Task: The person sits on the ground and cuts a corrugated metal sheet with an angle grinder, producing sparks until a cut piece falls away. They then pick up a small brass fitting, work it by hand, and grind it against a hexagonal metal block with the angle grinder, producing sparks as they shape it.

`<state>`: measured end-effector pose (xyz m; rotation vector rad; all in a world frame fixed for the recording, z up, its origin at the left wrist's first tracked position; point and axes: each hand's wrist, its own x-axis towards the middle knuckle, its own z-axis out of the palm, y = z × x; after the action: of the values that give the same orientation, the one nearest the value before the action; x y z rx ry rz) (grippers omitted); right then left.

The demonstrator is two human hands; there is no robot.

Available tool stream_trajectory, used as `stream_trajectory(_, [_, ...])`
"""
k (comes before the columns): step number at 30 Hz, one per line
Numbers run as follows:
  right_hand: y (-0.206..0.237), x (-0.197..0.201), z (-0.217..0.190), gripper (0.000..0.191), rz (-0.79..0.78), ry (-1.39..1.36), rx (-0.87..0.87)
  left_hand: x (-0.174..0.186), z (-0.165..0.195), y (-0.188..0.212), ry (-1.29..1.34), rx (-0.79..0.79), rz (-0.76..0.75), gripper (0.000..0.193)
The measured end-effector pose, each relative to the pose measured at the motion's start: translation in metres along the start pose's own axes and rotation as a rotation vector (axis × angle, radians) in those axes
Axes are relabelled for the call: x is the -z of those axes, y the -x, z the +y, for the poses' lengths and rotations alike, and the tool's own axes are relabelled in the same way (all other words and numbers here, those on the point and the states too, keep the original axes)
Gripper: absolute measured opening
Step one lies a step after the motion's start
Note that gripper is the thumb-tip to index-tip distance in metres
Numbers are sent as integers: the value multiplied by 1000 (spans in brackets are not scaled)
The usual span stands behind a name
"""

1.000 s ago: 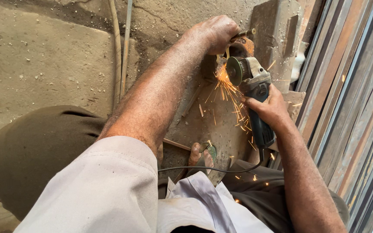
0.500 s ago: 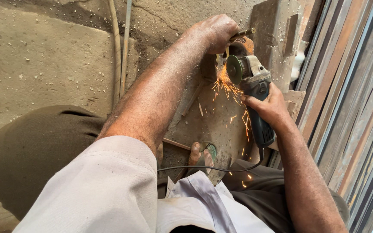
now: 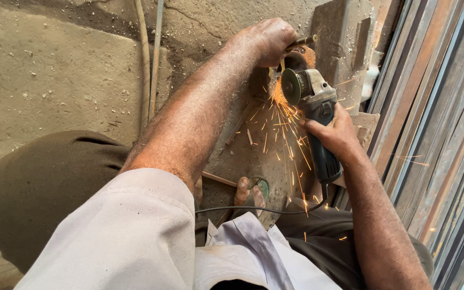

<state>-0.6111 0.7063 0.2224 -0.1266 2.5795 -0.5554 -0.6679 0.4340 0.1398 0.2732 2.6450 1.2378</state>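
In the upper centre of the frame, a small rusty metal piece point(image 3: 298, 49) is clenched by the left hand point(image 3: 264, 40), steadied against the disc. The angle grinder point(image 3: 315, 115) is gripped by the right hand point(image 3: 335, 134) mid-body for control, sparks point(image 3: 283, 123) thrown downward.

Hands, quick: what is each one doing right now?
Left hand: closed on a small rusty metal piece, steadying it at the disc.
Right hand: closed around the angle grinder, which throws sparks.
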Motion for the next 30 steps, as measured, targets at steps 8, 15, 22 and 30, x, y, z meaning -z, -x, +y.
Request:
stream_trajectory(8, [0, -1, -1, 56, 15, -19, 18, -4, -1, -4, -3, -6, 7, 19])
stream_trajectory(15, [0, 1, -5, 56, 6, -50, 38, -5, -4, -4, -7, -44, 33, 20])
stream_trajectory(22, [1, 2, -8, 58, -13, -51, 17, -2, 1, -3, -6, 50, -8, 19])
stream_trajectory(30, [-1, 2, -2, 60, 11, -2, 107, -3, -1, -3, -28, -3, 14, 21])
